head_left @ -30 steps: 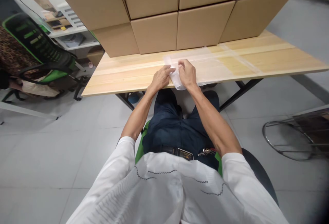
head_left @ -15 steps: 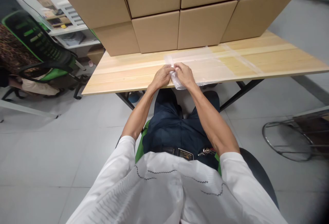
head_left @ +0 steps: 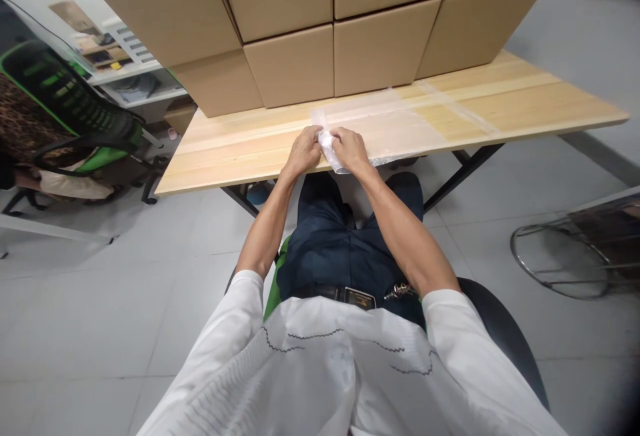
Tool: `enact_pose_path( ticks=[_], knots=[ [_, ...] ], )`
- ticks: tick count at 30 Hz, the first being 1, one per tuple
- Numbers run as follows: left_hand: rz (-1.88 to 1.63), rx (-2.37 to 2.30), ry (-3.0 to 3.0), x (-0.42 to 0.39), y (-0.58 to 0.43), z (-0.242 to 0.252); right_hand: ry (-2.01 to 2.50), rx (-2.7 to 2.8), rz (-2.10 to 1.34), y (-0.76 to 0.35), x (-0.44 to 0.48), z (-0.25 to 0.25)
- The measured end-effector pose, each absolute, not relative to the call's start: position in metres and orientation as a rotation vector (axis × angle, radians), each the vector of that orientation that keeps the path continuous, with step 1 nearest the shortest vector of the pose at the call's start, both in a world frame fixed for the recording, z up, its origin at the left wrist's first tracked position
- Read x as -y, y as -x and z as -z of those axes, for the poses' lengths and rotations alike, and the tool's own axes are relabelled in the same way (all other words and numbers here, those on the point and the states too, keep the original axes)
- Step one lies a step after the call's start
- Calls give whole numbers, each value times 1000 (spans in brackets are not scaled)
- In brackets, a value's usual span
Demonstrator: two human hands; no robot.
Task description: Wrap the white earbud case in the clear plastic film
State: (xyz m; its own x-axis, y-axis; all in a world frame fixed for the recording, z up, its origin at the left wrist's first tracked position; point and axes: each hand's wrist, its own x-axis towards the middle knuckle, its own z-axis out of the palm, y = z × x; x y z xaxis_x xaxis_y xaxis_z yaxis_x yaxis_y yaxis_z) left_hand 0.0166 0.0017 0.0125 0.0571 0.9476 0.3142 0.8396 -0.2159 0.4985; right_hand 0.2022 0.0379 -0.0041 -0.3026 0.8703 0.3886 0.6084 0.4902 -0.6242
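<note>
A sheet of clear bubble wrap lies on the wooden table, its near edge hanging slightly over the front. At its left end the wrap is bunched into a whitish roll or bundle between my hands; whatever is inside cannot be made out. My left hand closes on the left side of this bundle, thumb towards the top. My right hand grips it from the right with curled fingers. Both hands are just above the table's front edge, close together but apart.
Stacked cardboard boxes line the table's back. A green and black office chair stands left, with part of a seated person beside a white shelf. On the right floor is a round metal stool frame.
My hands have drawn slightly apart, and more of the white bundle shows between them. The view has shifted a little, so the boxes and table sit further left.
</note>
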Motion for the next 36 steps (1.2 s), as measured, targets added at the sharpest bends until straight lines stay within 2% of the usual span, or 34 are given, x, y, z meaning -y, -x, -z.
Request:
enact_pose_path(
  ticks=[17, 25, 36],
  knots=[
    [-849, -2272, -2014, -5, -16, -3, 1202, 2158, -395, -200, -30, 3],
    [-739, -2197, -2069, 2, -19, -9, 1204, 2200, -363, -203, -35, 8],
    [-852, -2041, -2074, -4, -27, -7, 1261, 2171, -426, -211, -54, 7]
  ],
)
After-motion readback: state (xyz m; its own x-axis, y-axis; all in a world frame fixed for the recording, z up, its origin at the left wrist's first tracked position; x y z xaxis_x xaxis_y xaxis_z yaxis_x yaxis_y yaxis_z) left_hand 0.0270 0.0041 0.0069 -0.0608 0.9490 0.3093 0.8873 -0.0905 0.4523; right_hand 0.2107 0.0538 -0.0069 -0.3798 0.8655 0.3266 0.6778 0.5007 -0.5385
